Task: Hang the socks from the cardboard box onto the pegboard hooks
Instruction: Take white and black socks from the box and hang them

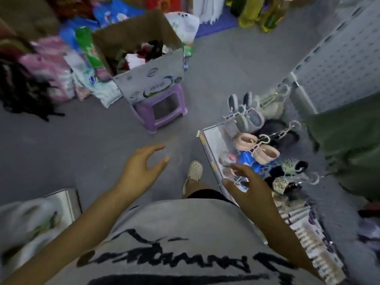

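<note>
Both the left hand (141, 167) and right hand (249, 188) are seen spread and empty below the cardboard box (152, 79); the socks (144, 54) inside it are blurred.

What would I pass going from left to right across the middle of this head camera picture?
Pile of pink packets → cardboard box of socks, sitting on a purple stool → grey socks hung on hooks → white pegboard. Lower down, the empty left hand comes before the empty right hand.

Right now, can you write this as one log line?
left hand: open, empty | right hand: open, empty | cardboard box: holds socks, on stool | pink socks: hung
</note>
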